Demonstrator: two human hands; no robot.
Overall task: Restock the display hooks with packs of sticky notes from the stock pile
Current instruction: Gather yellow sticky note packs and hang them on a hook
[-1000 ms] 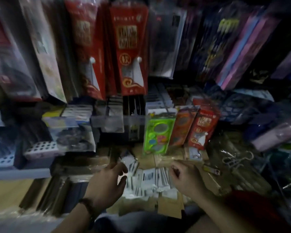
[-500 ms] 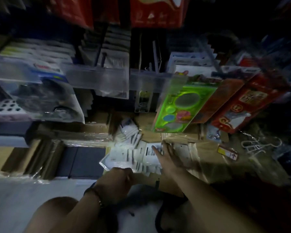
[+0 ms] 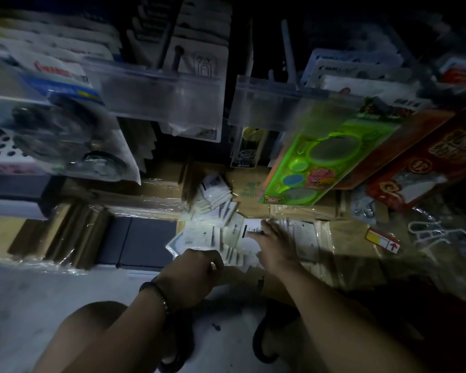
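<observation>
I'm reading this as the pick step: both hands are down in the stock pile and nothing is going up to the hooks (image 3: 289, 60) yet. The packs (image 3: 215, 211) are lying fanned out on a box (image 3: 253, 184), just ahead of and under both hands. The right hand (image 3: 276, 243) is lying flat on the pile, fingers straight, pressing on a labelled pack. The left hand (image 3: 191, 275) is curling at the pile's near edge, just beside the right.

Next move, my call: get a clean pinch on one pack or a small stack, lift, then line its hang hole up with a bare peg well above the hands.

Hard to see: the left fingertips are hiding behind the knuckles, so I can't tell if a pack is pinched. The lighting is dim, the frame edges are smearing, and the print is unreadable. I'm assuming these are the sticky notes.
</observation>
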